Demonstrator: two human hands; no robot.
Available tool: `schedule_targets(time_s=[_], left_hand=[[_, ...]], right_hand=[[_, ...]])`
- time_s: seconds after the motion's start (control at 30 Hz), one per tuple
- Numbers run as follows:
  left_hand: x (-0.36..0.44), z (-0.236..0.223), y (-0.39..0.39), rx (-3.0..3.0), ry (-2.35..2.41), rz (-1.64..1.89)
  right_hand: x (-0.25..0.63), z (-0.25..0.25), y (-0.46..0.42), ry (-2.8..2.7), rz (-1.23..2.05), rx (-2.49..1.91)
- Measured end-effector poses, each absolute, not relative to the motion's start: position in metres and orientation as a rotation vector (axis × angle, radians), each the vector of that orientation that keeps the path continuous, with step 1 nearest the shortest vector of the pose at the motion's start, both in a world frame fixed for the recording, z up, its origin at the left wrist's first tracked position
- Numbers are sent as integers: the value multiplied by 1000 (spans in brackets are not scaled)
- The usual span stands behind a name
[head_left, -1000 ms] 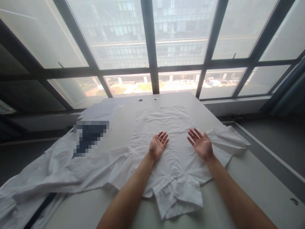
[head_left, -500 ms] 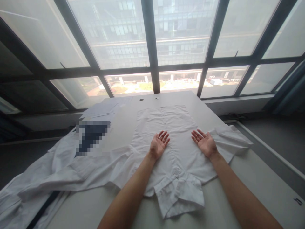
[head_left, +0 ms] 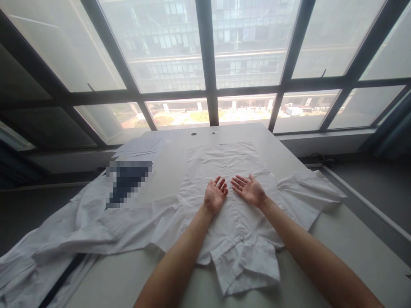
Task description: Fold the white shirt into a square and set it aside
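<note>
A white button-front shirt lies spread on a white table, its collar toward me and its sleeves reaching out to both sides. Over the left half of its front is my left hand, palm up, fingers apart and holding nothing. My right hand is close beside it near the middle of the shirt, also palm up with its fingers stretched out and nothing in it. Whether the backs of the hands touch the cloth I cannot tell.
More white garments are heaped along the table's left side, partly under the left sleeve. A blurred-out dark patch lies among them. The white table has two holes near its far edge. Large windows rise behind it.
My right hand has moved left toward my left hand, narrowing the gap between them. My left hand has hardly moved over the shirt. The whole view has shifted slightly.
</note>
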State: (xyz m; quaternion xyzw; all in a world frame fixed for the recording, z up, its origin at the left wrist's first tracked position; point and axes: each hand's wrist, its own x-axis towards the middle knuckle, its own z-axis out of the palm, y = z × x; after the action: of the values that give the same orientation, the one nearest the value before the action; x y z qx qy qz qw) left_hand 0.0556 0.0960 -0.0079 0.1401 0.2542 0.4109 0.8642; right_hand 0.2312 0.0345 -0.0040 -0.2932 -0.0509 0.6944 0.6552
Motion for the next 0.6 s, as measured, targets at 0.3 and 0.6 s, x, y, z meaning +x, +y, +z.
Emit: schedule_targets(time_s=[0.3, 0.6], left_hand=[[58, -14, 96, 250, 534, 888], [62, -13, 96, 230, 507, 918]], right_hand=[[365, -7, 58, -38, 1148, -818], [307, 11, 83, -173, 1196, -679]])
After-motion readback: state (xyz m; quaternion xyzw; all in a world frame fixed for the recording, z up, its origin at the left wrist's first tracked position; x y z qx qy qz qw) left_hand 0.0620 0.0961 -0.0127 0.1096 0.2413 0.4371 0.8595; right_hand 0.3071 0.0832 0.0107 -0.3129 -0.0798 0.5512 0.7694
